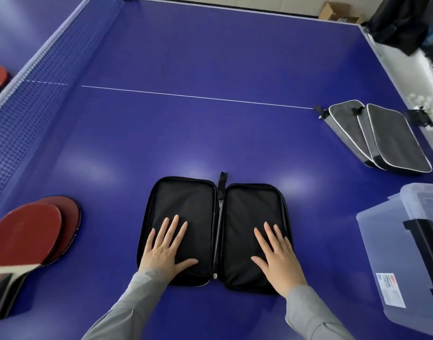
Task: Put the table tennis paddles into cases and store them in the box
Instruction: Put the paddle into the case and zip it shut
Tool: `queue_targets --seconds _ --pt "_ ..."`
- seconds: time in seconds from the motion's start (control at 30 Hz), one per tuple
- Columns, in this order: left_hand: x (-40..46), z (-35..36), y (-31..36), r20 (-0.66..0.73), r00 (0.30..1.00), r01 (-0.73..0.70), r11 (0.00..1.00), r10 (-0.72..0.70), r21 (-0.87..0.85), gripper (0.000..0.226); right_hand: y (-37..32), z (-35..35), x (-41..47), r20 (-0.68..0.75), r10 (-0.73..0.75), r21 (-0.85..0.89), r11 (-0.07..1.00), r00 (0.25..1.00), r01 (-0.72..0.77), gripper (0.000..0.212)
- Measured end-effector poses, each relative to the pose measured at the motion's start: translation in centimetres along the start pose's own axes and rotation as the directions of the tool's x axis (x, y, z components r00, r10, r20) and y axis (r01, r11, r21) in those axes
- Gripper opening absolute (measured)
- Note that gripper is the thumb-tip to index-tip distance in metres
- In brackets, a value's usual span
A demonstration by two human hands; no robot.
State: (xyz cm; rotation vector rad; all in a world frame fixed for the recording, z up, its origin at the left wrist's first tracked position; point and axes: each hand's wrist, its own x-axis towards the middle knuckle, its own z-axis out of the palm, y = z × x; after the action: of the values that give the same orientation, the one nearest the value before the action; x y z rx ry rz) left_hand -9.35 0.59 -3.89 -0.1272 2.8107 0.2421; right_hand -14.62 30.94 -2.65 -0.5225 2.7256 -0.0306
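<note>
The unzipped black fabric case is being pressed flat by the spread left hand and right hand — the stacked red rubber paddles are lying uncased, the clear plastic box awaiting them.

Both arms reach forward from the bottom of the view in grey sleeves, forearms angled slightly inward. The left hand lies palm down, fingers straight and spread, thumb stretched out to the right. The right hand mirrors it, flat with splayed fingers, thumb pointing left. The two hands stay well apart.
</note>
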Motion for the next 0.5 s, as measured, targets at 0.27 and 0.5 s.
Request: queue_targets --seconds 0.27,0.5 --pt "-0.5 -2.0 -0.9 -0.031 1.000 -0.002 1.000 0.001 -0.014 0.106 -0.9 -1.6 -0.4 0.019 0.040 0.009 0.999 0.999 -0.040 0.071" --pt "-6.2 -6.1 -7.1 -0.239 0.940 0.177 0.947 -0.244 -0.268 0.098 -0.6 -2.9 -2.0 -0.028 0.189 0.062 0.980 0.982 -0.187 0.076"
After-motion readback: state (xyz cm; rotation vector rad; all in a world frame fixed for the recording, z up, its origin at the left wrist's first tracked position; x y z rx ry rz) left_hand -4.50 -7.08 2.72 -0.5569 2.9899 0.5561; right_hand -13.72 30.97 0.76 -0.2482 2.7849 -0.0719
